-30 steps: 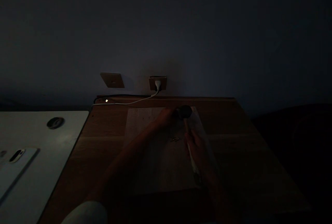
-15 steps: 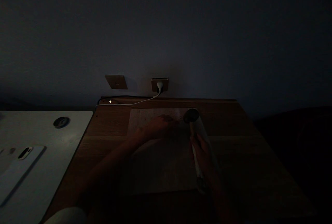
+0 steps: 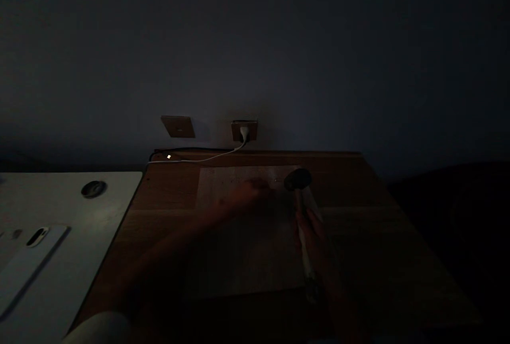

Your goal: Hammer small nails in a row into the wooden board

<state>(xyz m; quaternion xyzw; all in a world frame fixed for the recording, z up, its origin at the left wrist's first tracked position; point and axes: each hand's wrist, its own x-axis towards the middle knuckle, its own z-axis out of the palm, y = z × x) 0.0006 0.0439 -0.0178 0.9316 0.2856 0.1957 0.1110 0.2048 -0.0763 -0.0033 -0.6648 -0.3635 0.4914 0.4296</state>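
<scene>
My right hand [image 3: 313, 232] is wrapped round the pale handle of a mallet [image 3: 298, 179] with a dark, rounded head. The mallet head is over the far right part of a pale board [image 3: 247, 259] lying on the wooden table. Over the board's far half is my left hand [image 3: 251, 190], blurred and dim, so its fingers cannot be made out. Between the left hand and the mallet head a small shiny thing, perhaps a nail [image 3: 278, 180], shows on the board.
The wooden table [image 3: 382, 238] meets a wall with a socket [image 3: 238, 131], a white plug and cable [image 3: 217, 156], and a plate [image 3: 178, 127]. On a white table [image 3: 99, 232] at left lie a phone [image 3: 32, 269] and a dark round object [image 3: 93, 189]. Light is very low.
My left hand has drawn slightly left, away from the small shiny thing. The mallet head has shifted a little to the right, still in my right hand.
</scene>
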